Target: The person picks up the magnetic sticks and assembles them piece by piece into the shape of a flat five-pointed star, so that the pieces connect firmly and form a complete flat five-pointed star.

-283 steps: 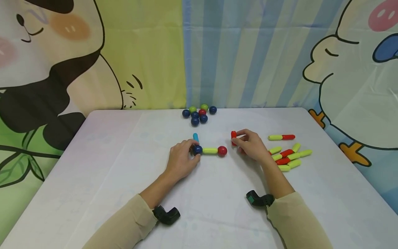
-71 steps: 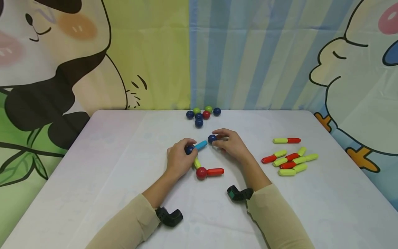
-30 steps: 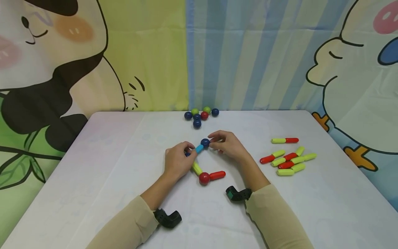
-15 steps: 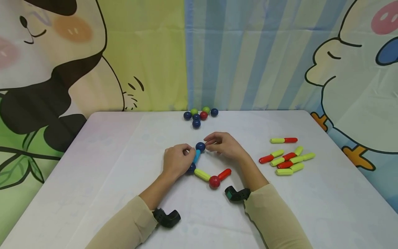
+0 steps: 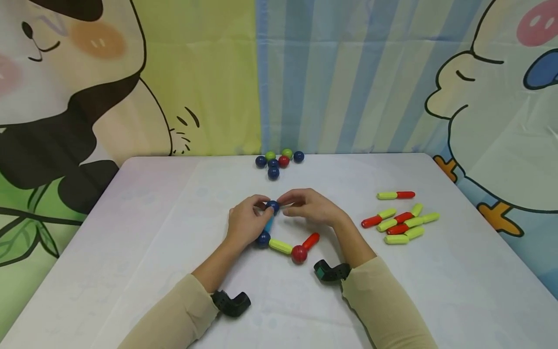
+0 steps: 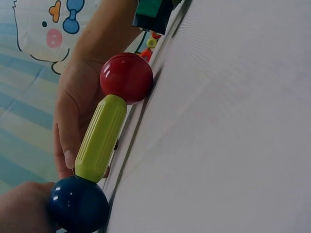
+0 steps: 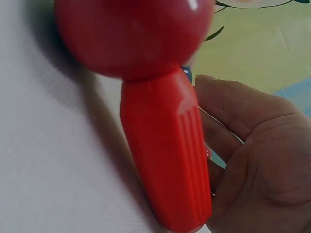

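Note:
A chain of toy balls and rods lies on the white table. Its far dark blue ball (image 5: 272, 207) is pinched between the thumb and fingers of my left hand (image 5: 247, 223). From there a light blue rod (image 5: 268, 224), partly hidden by the thumb, leads to a nearer dark blue ball (image 5: 263, 239). A yellow-green rod (image 5: 281, 246) joins that to a red ball (image 5: 299, 254), from which a red rod (image 5: 311, 241) points away, its other end free. My right hand (image 5: 310, 207) is just right of the far ball, fingers loosely extended; whether they touch it I cannot tell.
Loose dark blue, green and red balls (image 5: 284, 161) cluster at the table's back edge. To the right lie several yellow-green and red rods (image 5: 397, 229), many joined end to end, and a separate pair (image 5: 395, 195) behind them. A printed curtain (image 5: 305, 77) hangs behind the table.
The right hand has brought a dark blue ball to the light blue rod and loosened its fingers. The left hand has shifted from the nearer ball to this one. The chain has turned, red end rightward.

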The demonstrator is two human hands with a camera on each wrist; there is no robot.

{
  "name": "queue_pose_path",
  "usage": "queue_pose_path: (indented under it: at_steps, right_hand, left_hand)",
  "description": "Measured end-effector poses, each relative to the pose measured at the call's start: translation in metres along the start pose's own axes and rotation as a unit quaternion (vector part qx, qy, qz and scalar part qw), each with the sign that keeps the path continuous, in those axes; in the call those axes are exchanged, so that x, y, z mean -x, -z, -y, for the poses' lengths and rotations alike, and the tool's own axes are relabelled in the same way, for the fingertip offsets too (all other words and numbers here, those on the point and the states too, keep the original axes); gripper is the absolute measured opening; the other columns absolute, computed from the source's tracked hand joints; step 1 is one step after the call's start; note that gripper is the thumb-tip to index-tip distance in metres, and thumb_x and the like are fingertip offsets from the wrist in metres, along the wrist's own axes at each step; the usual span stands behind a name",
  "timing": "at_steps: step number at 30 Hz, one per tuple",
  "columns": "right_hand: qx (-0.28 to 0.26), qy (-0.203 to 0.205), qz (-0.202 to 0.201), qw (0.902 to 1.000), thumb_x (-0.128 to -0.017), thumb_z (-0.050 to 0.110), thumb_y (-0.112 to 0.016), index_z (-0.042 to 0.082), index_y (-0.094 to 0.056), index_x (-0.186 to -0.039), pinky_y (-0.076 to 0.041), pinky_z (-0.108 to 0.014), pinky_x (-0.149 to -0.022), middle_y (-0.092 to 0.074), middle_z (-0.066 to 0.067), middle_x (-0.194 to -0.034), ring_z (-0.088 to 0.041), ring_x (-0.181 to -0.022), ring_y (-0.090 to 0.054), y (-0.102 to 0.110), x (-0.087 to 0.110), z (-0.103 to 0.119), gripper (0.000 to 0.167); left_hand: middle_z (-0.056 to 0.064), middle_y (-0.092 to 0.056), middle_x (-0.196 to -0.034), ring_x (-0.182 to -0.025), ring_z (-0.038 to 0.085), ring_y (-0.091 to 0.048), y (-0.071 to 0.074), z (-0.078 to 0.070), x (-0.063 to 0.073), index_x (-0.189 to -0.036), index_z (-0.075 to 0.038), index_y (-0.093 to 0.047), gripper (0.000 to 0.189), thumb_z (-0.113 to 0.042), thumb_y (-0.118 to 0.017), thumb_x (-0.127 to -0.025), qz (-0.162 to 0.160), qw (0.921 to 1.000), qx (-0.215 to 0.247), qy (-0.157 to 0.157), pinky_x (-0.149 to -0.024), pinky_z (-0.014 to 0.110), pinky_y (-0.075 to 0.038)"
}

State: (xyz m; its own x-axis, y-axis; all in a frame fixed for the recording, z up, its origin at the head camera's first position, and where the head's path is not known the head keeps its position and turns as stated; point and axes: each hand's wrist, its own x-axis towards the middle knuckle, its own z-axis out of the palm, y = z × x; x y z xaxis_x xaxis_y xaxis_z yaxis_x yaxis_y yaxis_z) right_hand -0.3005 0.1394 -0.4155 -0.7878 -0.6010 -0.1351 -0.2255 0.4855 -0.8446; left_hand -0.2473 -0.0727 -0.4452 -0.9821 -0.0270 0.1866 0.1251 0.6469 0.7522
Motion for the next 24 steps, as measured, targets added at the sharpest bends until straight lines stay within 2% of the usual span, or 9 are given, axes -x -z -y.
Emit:
queue_pose_path:
  at_steps: [6,13,19,24]
  right_hand:
    - [0.001,-0.003,-0.005,1.0,-0.1,0.019,-0.068,0.015,-0.067,-0.134,-0.049,-0.048,-0.109,-0.068,-0.006,-0.137,-0.025,-0.125,-0.063,0.0,0.001,0.001,0.035]
    - [-0.016,-0.021,-0.024,0.9993,-0.1,0.02,-0.066,0.014,-0.066,-0.135,-0.056,-0.038,-0.091,-0.072,-0.005,-0.131,-0.023,-0.114,-0.067,0.003,0.006,0.001,0.036]
    - [-0.039,-0.032,-0.064,0.9967,-0.1,0.02,-0.067,0.012,-0.066,-0.135,-0.059,-0.035,-0.084,-0.072,-0.006,-0.129,-0.025,-0.107,-0.068,0.01,0.014,-0.003,0.036]
    - [-0.038,-0.052,-0.103,0.9926,-0.099,0.024,-0.069,0.012,-0.066,-0.134,-0.059,-0.034,-0.082,-0.072,-0.009,-0.128,-0.029,-0.102,-0.068,0.019,0.031,-0.007,0.037]
  left_hand:
    - [0.002,-0.076,-0.103,-0.08,0.017,-0.063,0.001,0.0,-0.002,-0.118,-0.017,-0.074,0.03,-0.033,-0.072,-0.093,0.003,0.9999,0.004,0.016,-0.098,0.047,-0.038]
    - [0.001,-0.076,-0.102,-0.081,0.017,-0.063,0.0,0.001,-0.001,-0.118,-0.018,-0.074,0.028,-0.033,-0.071,-0.094,-0.001,0.9999,0.003,0.016,-0.097,0.045,-0.039]
    - [0.003,-0.076,-0.101,-0.08,0.018,-0.064,0.0,0.0,-0.001,-0.119,-0.016,-0.074,0.029,-0.032,-0.071,-0.094,-0.007,1.0,-0.001,0.007,-0.098,0.046,-0.039]
    - [0.002,-0.077,-0.099,-0.085,0.018,-0.065,0.0,0.001,-0.001,-0.118,-0.016,-0.074,0.029,-0.031,-0.072,-0.093,-0.011,0.9999,-0.007,-0.002,-0.096,0.045,-0.037]
